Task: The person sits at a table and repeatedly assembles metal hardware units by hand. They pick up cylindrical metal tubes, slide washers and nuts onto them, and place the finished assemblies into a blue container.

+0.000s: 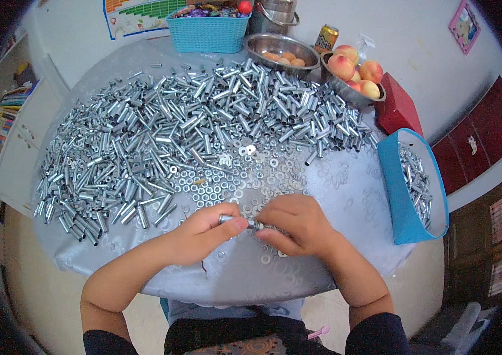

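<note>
Above the near part of the table, my left hand is closed around a silver expansion bolt, its sleeve end showing between thumb and index finger. My right hand meets it from the other side, thumb and fingers curled at the bolt's threaded end. A small nut or washer seems to sit there; the fingers partly hide it. Just beyond my hands lie many loose hex nuts and flat washers. Behind them spreads a wide heap of metal sleeves and bolts.
A blue fabric bin with metal parts stands at the right edge. Along the back are a blue basket, a steel bowl of eggs, a bowl of peaches, a drink can and a red box.
</note>
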The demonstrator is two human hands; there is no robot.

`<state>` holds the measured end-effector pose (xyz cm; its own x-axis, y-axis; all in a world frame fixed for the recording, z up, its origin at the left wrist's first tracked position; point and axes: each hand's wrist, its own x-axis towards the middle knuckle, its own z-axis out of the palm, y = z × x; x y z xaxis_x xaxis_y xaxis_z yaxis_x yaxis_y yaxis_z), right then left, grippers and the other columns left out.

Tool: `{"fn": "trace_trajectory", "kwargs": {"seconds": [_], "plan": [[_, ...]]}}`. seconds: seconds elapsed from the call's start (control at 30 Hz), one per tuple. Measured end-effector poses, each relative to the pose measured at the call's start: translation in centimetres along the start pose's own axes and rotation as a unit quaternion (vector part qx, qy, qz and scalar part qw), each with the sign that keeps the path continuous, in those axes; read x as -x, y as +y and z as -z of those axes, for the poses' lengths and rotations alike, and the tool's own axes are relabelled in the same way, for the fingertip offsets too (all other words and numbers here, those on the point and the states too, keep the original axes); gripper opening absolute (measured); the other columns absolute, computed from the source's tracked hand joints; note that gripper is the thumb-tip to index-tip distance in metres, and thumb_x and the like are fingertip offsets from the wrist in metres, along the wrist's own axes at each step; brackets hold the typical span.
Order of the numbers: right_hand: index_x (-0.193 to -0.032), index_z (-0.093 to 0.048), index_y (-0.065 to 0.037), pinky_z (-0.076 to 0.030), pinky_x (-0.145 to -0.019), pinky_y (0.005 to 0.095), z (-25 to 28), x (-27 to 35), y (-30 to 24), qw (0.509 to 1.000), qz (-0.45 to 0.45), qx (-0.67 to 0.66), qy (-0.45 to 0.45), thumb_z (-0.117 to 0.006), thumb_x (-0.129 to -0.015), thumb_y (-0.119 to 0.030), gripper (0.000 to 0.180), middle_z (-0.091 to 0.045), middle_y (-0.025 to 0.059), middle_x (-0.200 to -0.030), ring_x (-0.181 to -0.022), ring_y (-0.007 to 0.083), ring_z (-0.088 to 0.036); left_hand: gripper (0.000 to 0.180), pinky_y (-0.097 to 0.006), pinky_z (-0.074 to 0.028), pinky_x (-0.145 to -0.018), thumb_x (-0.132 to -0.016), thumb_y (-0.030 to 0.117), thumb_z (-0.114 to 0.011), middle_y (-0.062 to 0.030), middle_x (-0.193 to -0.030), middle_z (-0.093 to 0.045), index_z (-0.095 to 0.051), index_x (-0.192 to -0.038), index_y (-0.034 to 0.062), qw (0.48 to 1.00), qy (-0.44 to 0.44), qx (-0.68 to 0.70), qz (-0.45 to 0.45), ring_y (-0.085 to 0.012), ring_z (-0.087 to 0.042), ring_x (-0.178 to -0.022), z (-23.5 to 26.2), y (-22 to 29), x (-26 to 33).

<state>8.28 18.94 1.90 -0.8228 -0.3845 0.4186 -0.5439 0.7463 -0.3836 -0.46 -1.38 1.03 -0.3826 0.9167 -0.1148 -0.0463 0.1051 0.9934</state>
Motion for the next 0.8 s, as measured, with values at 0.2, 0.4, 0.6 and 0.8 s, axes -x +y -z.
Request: {"fn": "trace_trajectory", "kwargs": {"seconds": [0.2,0.4,0.6,0.8], "plan": [[-0.098,-0.056,-0.008,-0.048,-0.063,0.0342,0.0,-0.9,-0.6,0.996,0.044,-0.001,0.076,-0.070,-0.069,-0.019,0.034,-0.056,0.0112,-0.097,-0.077,0.0270,-0.058,0.026,-0.018,-0.029,-0.051,-0.092,0.030,-0.044,0.0053,-0.066,-0.040,-0.051,-0.085,0.0059,0.999,0.037,-0.007,-0.008,-0.0021,-0.035,-0.060,0.1,-0.6,-0.1],[-0.095,-0.057,-0.009,-0.048,-0.060,0.0344,-0.2,-0.9,-0.1,0.993,0.072,0.030,0.087,-0.069,-0.069,-0.019,0.030,-0.058,0.0084,-0.091,-0.074,0.0264,-0.058,0.029,-0.019,-0.031,-0.054,-0.092,0.033,-0.044,0.0042,-0.066,-0.042,-0.052,-0.084,0.0059,0.999,0.024,0.017,-0.022,-0.0037,-0.037,-0.060,0.5,-1.2,-0.5],[-0.091,-0.056,-0.009,-0.046,-0.055,0.0359,-0.6,-0.1,-0.2,1.000,-0.007,-0.006,0.013,-0.062,-0.076,-0.024,0.022,-0.057,0.0088,-0.078,-0.067,0.0262,-0.057,0.028,-0.019,-0.033,-0.056,-0.092,0.032,-0.043,0.0036,-0.068,-0.043,-0.051,-0.087,0.0056,0.999,-0.012,0.027,-0.031,-0.0047,-0.038,-0.063,0.2,-2.1,-0.7],[-0.082,-0.055,-0.006,-0.044,-0.057,0.0389,-1.7,-0.5,-1.7,0.996,-0.070,-0.054,0.024,-0.052,-0.085,-0.028,0.022,-0.055,0.0116,-0.071,-0.063,0.0308,-0.055,0.023,-0.022,-0.034,-0.058,-0.091,0.028,-0.046,-0.0006,-0.070,-0.044,-0.048,-0.083,0.0056,0.997,0.019,-0.052,-0.052,-0.0079,-0.040,-0.064,-0.1,-0.8,0.1]]}}
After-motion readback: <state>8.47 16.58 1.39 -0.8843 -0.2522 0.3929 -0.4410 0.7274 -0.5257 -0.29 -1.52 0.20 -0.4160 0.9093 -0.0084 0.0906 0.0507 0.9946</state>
